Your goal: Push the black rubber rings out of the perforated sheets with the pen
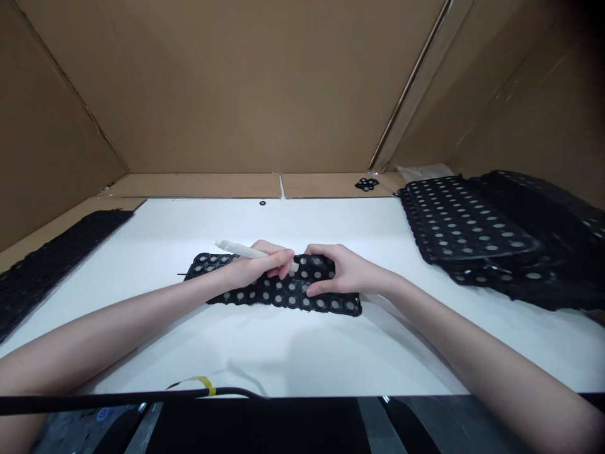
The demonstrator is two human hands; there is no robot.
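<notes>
A black rubber sheet full of round holes (283, 291) lies flat in the middle of a white table (302, 353). My left hand (258, 265) is closed around a white pen-like tool (241, 250), whose tip points down at the sheet near its middle. My right hand (338, 271) rests on the sheet's right part, fingers curled and pressing it down, thumb at the front edge.
A stack of the same black perforated sheets (496, 233) sits at the right. Another black perforated strip (51, 258) lies along the left edge. Small black rings (367, 184) lie at the back. Cardboard walls (246, 82) enclose the table. A black cable (142, 396) runs along the front.
</notes>
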